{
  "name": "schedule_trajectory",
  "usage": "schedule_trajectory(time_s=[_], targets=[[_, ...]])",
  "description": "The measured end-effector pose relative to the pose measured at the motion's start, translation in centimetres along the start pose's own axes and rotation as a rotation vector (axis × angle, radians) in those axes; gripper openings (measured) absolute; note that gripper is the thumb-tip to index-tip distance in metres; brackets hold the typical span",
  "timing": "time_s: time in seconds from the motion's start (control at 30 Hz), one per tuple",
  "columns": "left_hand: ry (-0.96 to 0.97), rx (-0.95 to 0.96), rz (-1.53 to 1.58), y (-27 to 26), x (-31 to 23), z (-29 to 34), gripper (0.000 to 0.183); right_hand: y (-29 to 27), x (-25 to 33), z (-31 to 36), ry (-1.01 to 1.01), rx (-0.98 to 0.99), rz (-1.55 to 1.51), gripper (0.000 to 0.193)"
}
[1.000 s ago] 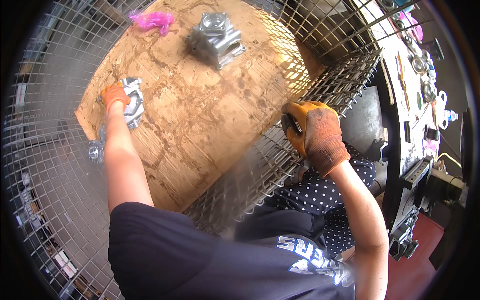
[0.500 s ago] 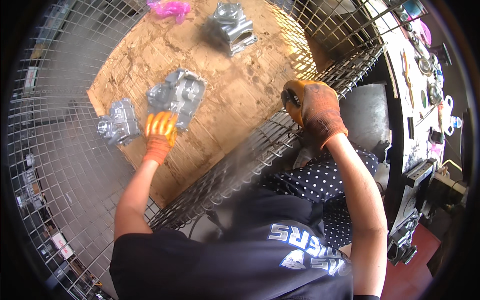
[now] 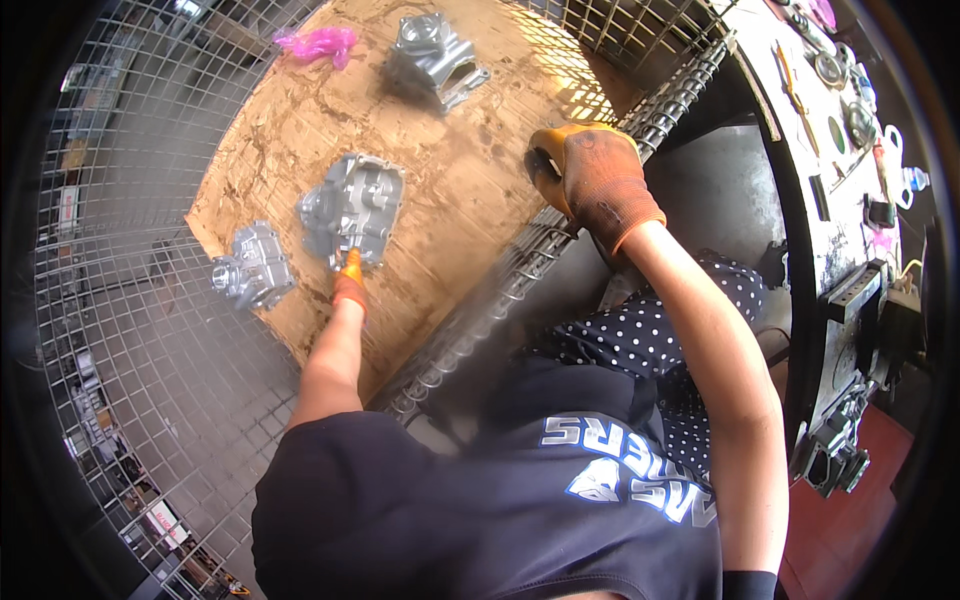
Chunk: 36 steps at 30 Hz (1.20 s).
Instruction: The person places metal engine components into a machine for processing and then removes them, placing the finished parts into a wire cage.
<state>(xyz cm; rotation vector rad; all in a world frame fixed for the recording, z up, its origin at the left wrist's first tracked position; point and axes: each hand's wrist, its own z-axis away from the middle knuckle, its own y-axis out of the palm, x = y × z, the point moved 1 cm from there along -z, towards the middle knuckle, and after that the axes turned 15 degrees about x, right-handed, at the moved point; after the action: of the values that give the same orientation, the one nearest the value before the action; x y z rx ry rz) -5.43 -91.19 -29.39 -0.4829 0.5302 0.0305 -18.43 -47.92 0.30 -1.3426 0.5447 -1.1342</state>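
My left hand (image 3: 350,284), in an orange glove, reaches down to the lower edge of a grey metal engine casing (image 3: 372,205). Its fingers look closed on that edge, though they are seen narrowly. The casing lies with its hollow, ribbed side up on a stained cardboard sheet (image 3: 460,210). Just left of it sits a smaller metal casing (image 3: 262,262). My right hand (image 3: 598,178), in a worn orange and dark glove, is curled above the rim of the wire cage (image 3: 505,290). What its fingers close on, if anything, is hidden.
Another metal casing (image 3: 436,62) stands at the far side of the cardboard, beside a crumpled pink plastic bag (image 3: 318,46). Wire mesh walls surround the sheet. A bench (image 3: 790,100) with tools and metal parts runs along the right.
My left hand's fingers were spread at the near-left side of the middle casing; now they are drawn together at its lower edge. My right hand stays curled by the rim as the view shifts.
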Motion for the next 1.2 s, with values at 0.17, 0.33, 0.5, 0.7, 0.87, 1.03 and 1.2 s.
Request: schedule_trajectory(time_s=[0.17, 0.33, 0.5, 0.7, 0.87, 1.03, 1.2], targets=[[0.129, -0.037, 0.197, -2.8, -6.4, -1.4, 0.074, -0.3, 0.1, 0.1, -0.002, -0.025, -0.041, 0.026], [0.426, -0.062, 0.260, -0.9, -11.5, 1.6, 0.038, -0.5, -0.2, 0.9, 0.023, -0.022, -0.044, 0.023], [0.247, 0.206, 0.711, -2.1, -12.3, 3.6, 0.016, 0.2, -1.1, 1.2, 0.022, -0.124, -0.081, 0.020], [0.866, 0.260, 0.200, -2.6, -18.4, 15.0, 0.030, 0.9, -1.5, 0.8, -0.018, -0.174, -0.069, 0.026], [1.371, 0.093, -0.247, -2.7, -28.8, 29.7, 0.039, 0.3, -2.5, 4.0, -0.060, -0.590, -0.186, 0.066], [1.654, 0.145, -0.319, -0.2, -34.4, 38.8, 0.043, -4.4, -5.9, 10.3, -0.124, -0.692, -0.608, 0.083], [1.694, 0.779, -0.231, 10.7, -37.8, 46.5, 0.040, -7.9, -8.2, 19.5, -0.260, -0.925, -1.190, 0.074]])
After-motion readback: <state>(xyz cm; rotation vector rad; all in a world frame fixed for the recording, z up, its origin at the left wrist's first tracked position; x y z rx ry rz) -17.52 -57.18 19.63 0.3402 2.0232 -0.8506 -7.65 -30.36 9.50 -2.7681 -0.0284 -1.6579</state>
